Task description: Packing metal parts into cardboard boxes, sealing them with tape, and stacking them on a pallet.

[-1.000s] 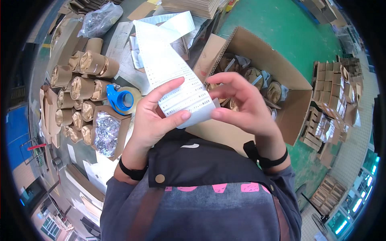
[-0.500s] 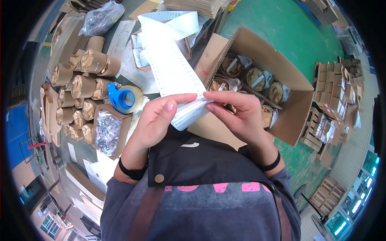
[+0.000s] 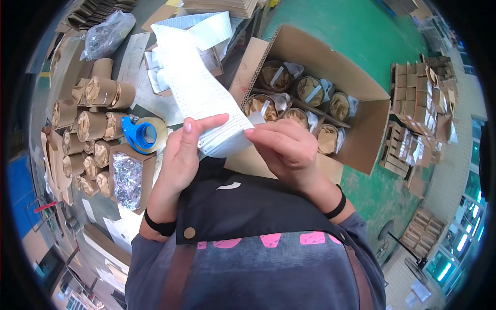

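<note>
A long white strip of printed labels (image 3: 199,90) runs from the table toward me, its near end folded into a stack. My left hand (image 3: 180,160) holds this folded end from the left. Its index finger lies across the top, the thumb is raised, and the other fingers are mostly hidden behind the stack. With thumb and index finger pinched together, my right hand (image 3: 290,150) grips the strip's right edge. A small white piece shows just above those fingertips; whether it has come off the strip, I cannot tell.
At right stands an open carton (image 3: 356,144) with paper-stuffed round containers in compartments. Left are stacked cardboard tubes (image 3: 93,126), a blue tape dispenser (image 3: 139,135) and a box of plastic-wrapped parts (image 3: 128,181). A small box (image 3: 214,62) lies beneath the strip, near a plastic bag (image 3: 107,35).
My fingertips have moved apart, the right ones sliding lower along the strip's edge. A small white piece now shows by the right fingers. The whole view has shifted slightly.
</note>
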The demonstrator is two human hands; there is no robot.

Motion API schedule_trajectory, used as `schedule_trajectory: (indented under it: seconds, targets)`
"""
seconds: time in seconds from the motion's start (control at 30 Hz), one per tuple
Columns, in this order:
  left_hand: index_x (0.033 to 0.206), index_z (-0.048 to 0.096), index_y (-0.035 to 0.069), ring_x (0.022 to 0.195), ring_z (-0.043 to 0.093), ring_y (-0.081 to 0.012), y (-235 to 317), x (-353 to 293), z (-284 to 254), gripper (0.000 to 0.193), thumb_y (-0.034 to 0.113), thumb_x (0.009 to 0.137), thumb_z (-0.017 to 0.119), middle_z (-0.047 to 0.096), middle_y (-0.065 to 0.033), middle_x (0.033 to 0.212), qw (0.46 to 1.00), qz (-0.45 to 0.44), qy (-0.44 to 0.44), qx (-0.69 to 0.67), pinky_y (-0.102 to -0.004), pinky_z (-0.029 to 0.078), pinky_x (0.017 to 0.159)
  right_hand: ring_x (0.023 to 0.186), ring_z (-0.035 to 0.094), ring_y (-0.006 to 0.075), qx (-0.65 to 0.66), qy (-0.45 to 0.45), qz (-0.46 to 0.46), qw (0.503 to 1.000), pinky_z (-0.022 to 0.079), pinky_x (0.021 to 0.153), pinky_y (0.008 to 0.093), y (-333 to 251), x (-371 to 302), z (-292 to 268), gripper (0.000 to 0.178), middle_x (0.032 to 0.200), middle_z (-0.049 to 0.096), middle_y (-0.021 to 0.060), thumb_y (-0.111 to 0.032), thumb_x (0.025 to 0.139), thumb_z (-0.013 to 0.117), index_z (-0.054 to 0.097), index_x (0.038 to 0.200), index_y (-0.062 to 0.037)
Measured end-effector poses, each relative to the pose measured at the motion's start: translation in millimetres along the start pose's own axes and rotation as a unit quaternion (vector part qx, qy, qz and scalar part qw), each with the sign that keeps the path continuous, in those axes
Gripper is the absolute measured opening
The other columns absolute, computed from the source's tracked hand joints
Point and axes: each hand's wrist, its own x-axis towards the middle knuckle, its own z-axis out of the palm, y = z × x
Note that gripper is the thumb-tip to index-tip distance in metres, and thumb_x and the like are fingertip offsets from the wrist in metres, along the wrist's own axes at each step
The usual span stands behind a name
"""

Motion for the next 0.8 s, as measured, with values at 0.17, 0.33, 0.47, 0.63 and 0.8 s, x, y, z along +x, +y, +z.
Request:
schedule_trajectory:
  seconds: [0.17, 0.33, 0.47, 0.63, 0.8]
  targets:
    - [0.126, 0.052, -0.007, 0.108, 0.057, -0.0212, -6.0, -0.2, -8.5, 0.069, 0.048, 0.101, 0.020, 0.059, -0.0180, 0.117, 0.995, 0.011, 0.084, -0.045, -0.0308, 0.042, 0.095, 0.074, 0.061, 0.0100, 0.301, 0.048, 0.313, 0.899, 0.048, 0.069, 0.0225, 19.8, -2.6, -31.6, 0.009, 0.083, 0.067, 0.0032, 0.004, 0.081, 0.064, 0.066, 0.088, -0.0015]
    - [0.126, 0.049, -0.010, 0.112, 0.056, -0.0240, -1.8, 3.7, -12.5, 0.071, 0.050, 0.101, 0.021, 0.056, -0.0202, 0.121, 0.987, 0.014, 0.155, -0.042, -0.0333, 0.043, 0.096, 0.073, 0.060, 0.0080, 0.071, -0.089, 0.426, 0.897, 0.049, 0.066, 0.0245, 124.7, -56.8, -67.5, 0.011, 0.079, 0.067, 0.0031, -0.001, 0.077, 0.069, 0.065, 0.087, 0.0013]
    - [0.126, 0.049, -0.011, 0.115, 0.054, -0.0254, -4.3, 5.6, -11.0, 0.069, 0.048, 0.101, 0.023, 0.054, -0.0209, 0.123, 0.986, 0.039, 0.154, -0.058, -0.0338, 0.042, 0.098, 0.072, 0.062, 0.0252, -0.129, -0.122, 0.328, 0.928, 0.050, 0.066, 0.0346, 145.9, -79.6, -33.1, 0.021, 0.080, 0.063, 0.0107, -0.009, 0.071, 0.075, 0.063, 0.088, -0.0050]
    - [0.127, 0.049, -0.010, 0.114, 0.054, -0.0244, -7.9, 4.5, -14.1, 0.063, 0.044, 0.101, 0.027, 0.055, -0.0199, 0.123, 0.986, 0.047, 0.146, -0.071, -0.0340, 0.042, 0.097, 0.078, 0.060, 0.0293, -0.262, -0.101, 0.244, 0.928, 0.049, 0.066, 0.0376, 112.7, -69.5, -30.2, 0.032, 0.088, 0.057, 0.0101, -0.016, 0.070, 0.078, 0.061, 0.095, -0.0078]
    - [0.129, 0.050, -0.004, 0.108, 0.056, -0.0178, -7.9, 0.9, -7.5, 0.041, 0.017, 0.095, 0.057, 0.059, -0.0138, 0.118, 0.986, 0.032, 0.163, -0.020, -0.0299, 0.045, 0.093, 0.092, 0.058, 0.0332, -0.292, -0.218, 0.310, 0.878, 0.049, 0.074, 0.0416, 108.0, -70.6, -30.1, 0.038, 0.094, 0.056, 0.0130, -0.022, 0.069, 0.079, 0.059, 0.097, -0.0058]
